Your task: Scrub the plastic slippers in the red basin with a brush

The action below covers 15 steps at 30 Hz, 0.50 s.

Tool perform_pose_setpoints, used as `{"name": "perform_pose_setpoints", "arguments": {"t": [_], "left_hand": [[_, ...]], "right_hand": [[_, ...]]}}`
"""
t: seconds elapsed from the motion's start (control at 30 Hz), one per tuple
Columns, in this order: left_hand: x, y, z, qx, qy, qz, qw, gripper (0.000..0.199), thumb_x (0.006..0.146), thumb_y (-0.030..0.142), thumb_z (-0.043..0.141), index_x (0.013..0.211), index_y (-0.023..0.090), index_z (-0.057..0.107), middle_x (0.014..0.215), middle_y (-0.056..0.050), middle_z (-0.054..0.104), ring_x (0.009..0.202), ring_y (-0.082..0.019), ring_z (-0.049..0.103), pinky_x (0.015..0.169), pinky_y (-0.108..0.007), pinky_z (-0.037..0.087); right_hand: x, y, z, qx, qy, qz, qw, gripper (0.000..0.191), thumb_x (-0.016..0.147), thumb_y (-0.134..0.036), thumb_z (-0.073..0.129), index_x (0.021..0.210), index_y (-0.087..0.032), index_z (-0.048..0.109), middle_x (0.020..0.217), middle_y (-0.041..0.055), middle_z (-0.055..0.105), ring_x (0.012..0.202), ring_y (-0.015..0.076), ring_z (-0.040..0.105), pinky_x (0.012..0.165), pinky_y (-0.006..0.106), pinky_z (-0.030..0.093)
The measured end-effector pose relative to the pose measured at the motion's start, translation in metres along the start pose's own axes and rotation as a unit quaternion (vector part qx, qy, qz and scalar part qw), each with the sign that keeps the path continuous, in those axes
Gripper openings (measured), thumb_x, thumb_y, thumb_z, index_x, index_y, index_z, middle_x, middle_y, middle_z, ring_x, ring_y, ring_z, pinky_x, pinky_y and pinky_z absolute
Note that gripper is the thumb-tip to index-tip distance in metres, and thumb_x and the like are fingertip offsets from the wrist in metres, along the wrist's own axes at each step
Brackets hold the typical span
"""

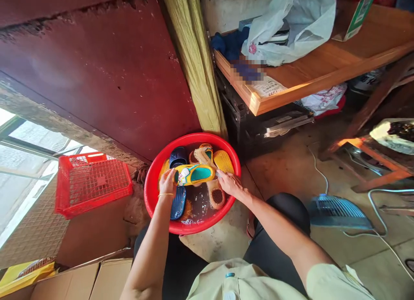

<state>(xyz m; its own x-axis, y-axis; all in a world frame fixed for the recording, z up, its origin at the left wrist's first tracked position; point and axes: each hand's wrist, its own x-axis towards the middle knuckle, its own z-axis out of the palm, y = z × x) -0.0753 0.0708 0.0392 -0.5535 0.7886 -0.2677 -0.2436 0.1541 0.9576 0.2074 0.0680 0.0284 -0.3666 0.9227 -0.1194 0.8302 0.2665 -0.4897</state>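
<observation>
A yellow shoe (pixel 197 174) with a teal lining and a white flower-like decoration is held above a red basin (pixel 149 196). My left hand (pixel 167 182) is closed around one end of the shoe. My right hand (pixel 229 182) is closed on the handle of a pale-bristled scrub brush (pixel 203 156), whose head lies along the shoe's far side. Dark, slightly foamy water fills the basin. In it lie a blue slipper (pixel 178 203), a dark navy slipper (pixel 177 155), a beige slipper (pixel 216 196) and a yellow textured slipper (pixel 224 162).
A red plastic crate (pixel 97 181) stands left of the basin, near cardboard boxes (pixel 111 276). Beyond it are a dark red panel (pixel 106 75) and a yellow-green curtain (pixel 194 54). A wooden tray-like table (pixel 310 82) is at upper right; a blue fan-like grille (pixel 339 211) lies on the floor.
</observation>
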Motion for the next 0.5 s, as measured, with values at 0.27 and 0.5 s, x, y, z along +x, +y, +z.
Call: {"name": "perform_pose_setpoints", "arguments": {"t": [0.27, 0.5], "left_hand": [[0.005, -0.020, 0.006, -0.028, -0.040, -0.015, 0.999, 0.044, 0.062, 0.025, 0.084, 0.103, 0.018, 0.068, 0.086, -0.001, 0.071, 0.067, -0.012, 0.066, 0.063, -0.023, 0.053], [0.050, 0.010, 0.032, 0.065, -0.072, 0.091, 0.991, 0.059, 0.062, 0.035, 0.089, 0.112, 0.019, 0.064, 0.105, -0.006, 0.069, 0.092, -0.018, 0.069, 0.087, -0.033, 0.055]], "right_hand": [[0.010, 0.003, -0.004, 0.034, 0.078, 0.024, 0.996, 0.055, 0.104, -0.025, 0.034, 0.157, -0.014, 0.037, 0.131, 0.0144, 0.070, 0.112, 0.0213, 0.068, 0.095, 0.028, 0.051], [-0.006, -0.009, -0.010, 0.025, 0.062, -0.086, 0.994, 0.050, 0.103, -0.031, 0.039, 0.152, -0.026, 0.047, 0.127, 0.0083, 0.071, 0.106, 0.0194, 0.069, 0.087, 0.026, 0.052]]}}
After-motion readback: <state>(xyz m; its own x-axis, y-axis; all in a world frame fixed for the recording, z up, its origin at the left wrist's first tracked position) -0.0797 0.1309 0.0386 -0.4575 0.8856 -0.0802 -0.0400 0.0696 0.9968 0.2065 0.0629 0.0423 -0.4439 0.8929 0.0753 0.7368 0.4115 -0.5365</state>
